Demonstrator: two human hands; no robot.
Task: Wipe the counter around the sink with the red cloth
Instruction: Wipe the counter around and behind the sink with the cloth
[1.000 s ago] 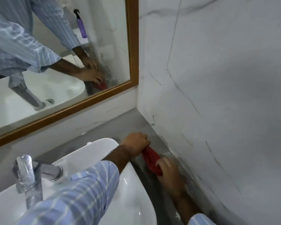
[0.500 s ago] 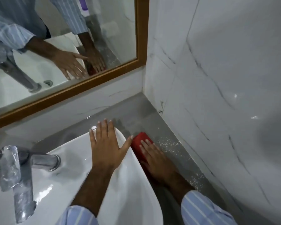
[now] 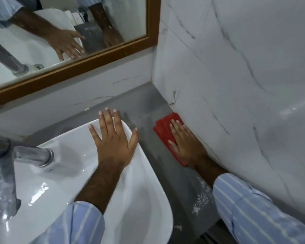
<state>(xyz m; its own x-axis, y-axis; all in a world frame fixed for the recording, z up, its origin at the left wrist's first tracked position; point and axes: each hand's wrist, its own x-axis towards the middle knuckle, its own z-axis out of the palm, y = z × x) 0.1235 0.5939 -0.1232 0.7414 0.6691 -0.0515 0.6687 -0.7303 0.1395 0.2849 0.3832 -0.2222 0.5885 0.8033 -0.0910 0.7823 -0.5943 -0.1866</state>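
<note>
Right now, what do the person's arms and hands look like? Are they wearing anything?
Both hands, the left hand and the right hand, are bare: no gloves, rings or watch show. Each arm wears a light blue sleeve with thin white stripes, pushed up so the forearms show.

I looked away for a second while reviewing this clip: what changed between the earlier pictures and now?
The left hand let go of the red cloth and now lies flat on the sink rim. The right hand flattened on the cloth and pushed it along the counter, away from the person toward the corner, against the side wall. The faucet stayed put.
</note>
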